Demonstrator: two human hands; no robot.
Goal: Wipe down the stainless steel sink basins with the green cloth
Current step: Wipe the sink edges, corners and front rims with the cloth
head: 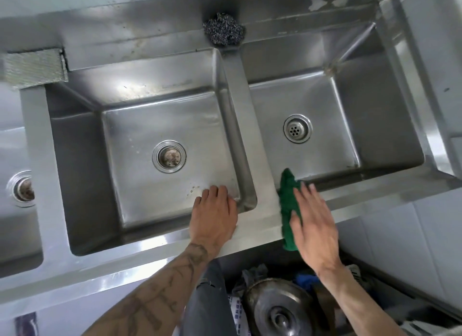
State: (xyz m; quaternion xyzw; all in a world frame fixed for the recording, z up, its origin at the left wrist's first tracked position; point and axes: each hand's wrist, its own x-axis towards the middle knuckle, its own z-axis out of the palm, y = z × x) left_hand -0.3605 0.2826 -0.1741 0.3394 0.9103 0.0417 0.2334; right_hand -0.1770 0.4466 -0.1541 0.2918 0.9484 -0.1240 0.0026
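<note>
While right hand (pixel 315 223) presses crumpled green cloth (pixel 287 200) flat-fingered, ungripped, on front rim at lower centre-right, cloth overhangs edge; could slide off toward floor; left hand (pixel 215 215) rests on stainless steel sink basin (pixel 75 165) rim, fingers loosely bent, holding nothing; wet steel, palm may slip.

Brushed, glossy stainless steel sink basins (pixel 140 90); a nubby green cloth (pixel 287 203); a coarse steel-wool scourer (pixel 223 32).
</note>
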